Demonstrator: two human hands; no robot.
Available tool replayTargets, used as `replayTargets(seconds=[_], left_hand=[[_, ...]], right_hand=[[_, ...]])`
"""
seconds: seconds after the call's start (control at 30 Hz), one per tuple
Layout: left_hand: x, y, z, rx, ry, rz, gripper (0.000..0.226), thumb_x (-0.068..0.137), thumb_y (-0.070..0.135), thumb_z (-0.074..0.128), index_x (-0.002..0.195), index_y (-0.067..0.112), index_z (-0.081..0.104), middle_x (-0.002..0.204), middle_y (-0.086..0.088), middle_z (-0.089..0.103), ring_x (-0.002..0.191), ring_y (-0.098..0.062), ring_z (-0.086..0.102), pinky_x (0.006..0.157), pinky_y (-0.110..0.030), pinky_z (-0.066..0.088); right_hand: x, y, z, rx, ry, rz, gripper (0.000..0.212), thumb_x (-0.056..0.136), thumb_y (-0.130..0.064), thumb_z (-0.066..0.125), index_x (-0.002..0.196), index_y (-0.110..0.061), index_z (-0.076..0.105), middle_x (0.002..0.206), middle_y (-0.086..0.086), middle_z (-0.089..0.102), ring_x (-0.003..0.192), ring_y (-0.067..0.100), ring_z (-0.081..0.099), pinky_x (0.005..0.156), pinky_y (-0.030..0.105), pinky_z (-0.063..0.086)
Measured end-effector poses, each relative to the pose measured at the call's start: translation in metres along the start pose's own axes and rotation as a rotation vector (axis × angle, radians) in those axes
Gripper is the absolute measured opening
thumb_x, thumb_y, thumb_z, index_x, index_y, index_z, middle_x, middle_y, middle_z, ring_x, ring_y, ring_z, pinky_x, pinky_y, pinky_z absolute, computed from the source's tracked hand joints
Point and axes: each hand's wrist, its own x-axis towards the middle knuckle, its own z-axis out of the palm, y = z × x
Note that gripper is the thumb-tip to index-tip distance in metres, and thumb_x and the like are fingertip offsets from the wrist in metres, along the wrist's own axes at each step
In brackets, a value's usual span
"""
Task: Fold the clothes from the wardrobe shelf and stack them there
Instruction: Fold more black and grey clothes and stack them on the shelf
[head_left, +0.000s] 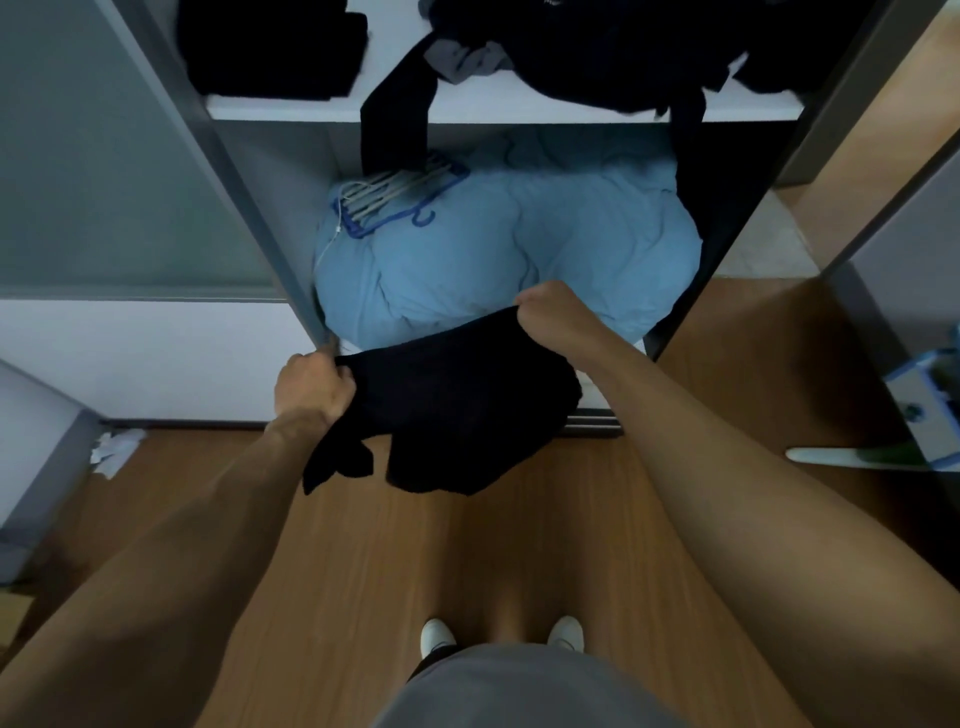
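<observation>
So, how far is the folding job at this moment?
Done: a folded black stack lies on the left of the wardrobe shelf. In hand: the left hand and right hand grip a black garment by its upper edge. Left to do: a loose heap of dark clothes on the shelf's right, with one dark piece hanging over the edge.

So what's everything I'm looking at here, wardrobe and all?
shelf: one, white, top of view
folded stack: one, black, shelf's left end
loose clothes: one heap, black with grey, shelf's right side
held garment: one, black, in front of the wardrobe
bedding: one bundle, light blue, under the shelf
hangers: a bunch, blue and white, on the bedding
crumpled paper: one, white, floor at left
shoes: two, white, bottom centre
left hand: one, gripping the held garment's left edge
right hand: one, gripping its upper right edge
</observation>
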Motion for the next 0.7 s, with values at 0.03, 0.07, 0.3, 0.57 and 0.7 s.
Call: replayTargets(seconds=[0.03,0.07,0.3,0.57,0.7], left_hand=[[-0.001,-0.002,0.000,-0.030,-0.008,-0.024,0.030,0.094,0.019,0.048,0.115,0.001,0.060,0.101,-0.031,0.065,0.096,-0.047,0.059,0.080,-0.047,0.049],[-0.002,-0.003,0.000,-0.061,-0.008,-0.045,0.031,0.095,0.022,0.046,0.113,0.002,0.061,0.102,-0.030,0.065,0.096,-0.046,0.059,0.081,-0.046,0.049],[-0.003,0.007,-0.010,-0.155,0.075,0.040,0.021,0.092,0.010,0.046,0.098,-0.004,0.061,0.095,-0.033,0.063,0.091,-0.047,0.057,0.079,-0.048,0.048],[-0.016,0.001,0.003,-0.271,-0.100,0.152,0.023,0.092,-0.002,0.043,0.099,0.008,0.062,0.105,-0.022,0.055,0.105,-0.039,0.052,0.098,-0.042,0.041],[-0.008,0.030,0.008,-0.475,-0.116,0.147,0.033,0.084,-0.013,0.045,0.087,0.010,0.067,0.098,-0.007,0.061,0.110,-0.036,0.055,0.108,-0.046,0.038]], right_hand=[[-0.001,-0.005,0.000,0.063,-0.022,0.028,0.026,0.092,-0.007,0.043,0.068,-0.009,0.051,0.070,0.006,0.049,0.070,0.020,0.048,0.069,0.032,0.038],[-0.002,-0.008,-0.002,0.098,-0.055,0.041,0.025,0.092,-0.017,0.048,0.067,-0.014,0.050,0.069,0.002,0.048,0.066,0.017,0.047,0.067,0.032,0.039],[-0.021,-0.013,-0.002,-0.480,-0.548,-0.152,0.034,0.077,-0.051,0.079,0.105,-0.042,0.062,0.079,-0.024,0.048,0.070,-0.004,0.047,0.056,0.005,0.036],[-0.033,-0.004,-0.008,-0.203,-0.592,-0.182,0.015,0.093,-0.007,0.062,0.090,-0.018,0.071,0.081,-0.009,0.065,0.072,0.003,0.059,0.062,0.006,0.045],[-0.042,-0.011,-0.003,-0.070,-0.761,-0.076,0.038,0.086,0.009,0.056,0.114,-0.012,0.071,0.105,0.008,0.072,0.090,0.018,0.067,0.084,0.033,0.056]])
